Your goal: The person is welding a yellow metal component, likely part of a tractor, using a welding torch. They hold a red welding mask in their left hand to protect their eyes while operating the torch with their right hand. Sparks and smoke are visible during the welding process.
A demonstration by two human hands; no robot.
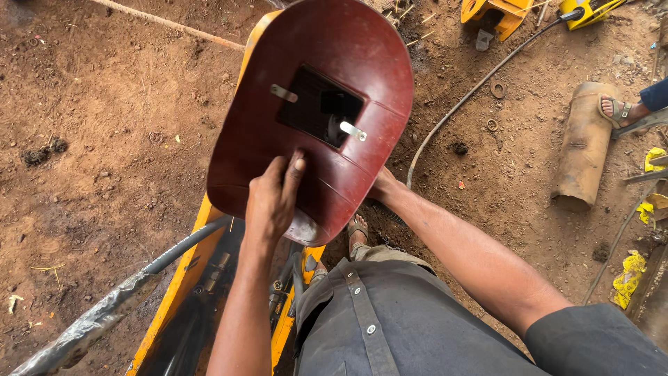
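Dark red plastic hand-held welding shield [316,111] with a dark rectangular window is held up over the yellow steel machine arm [182,278] and dirt ground [104,139]. Left hand [273,202] is pressed on its inner face, fingers together. Right hand [383,186] is mostly hidden behind the shield's edge; finger state cannot be told.

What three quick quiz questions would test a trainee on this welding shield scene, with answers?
1. True or false: the left hand lies on the face of the dark red welding shield.
2. Which colour is the machine arm under the shield: A yellow, B green, C blue?
3. What lies on the dirt at right, under another person's sandalled foot?

Key:
1. True.
2. A.
3. A rusty metal cylinder.
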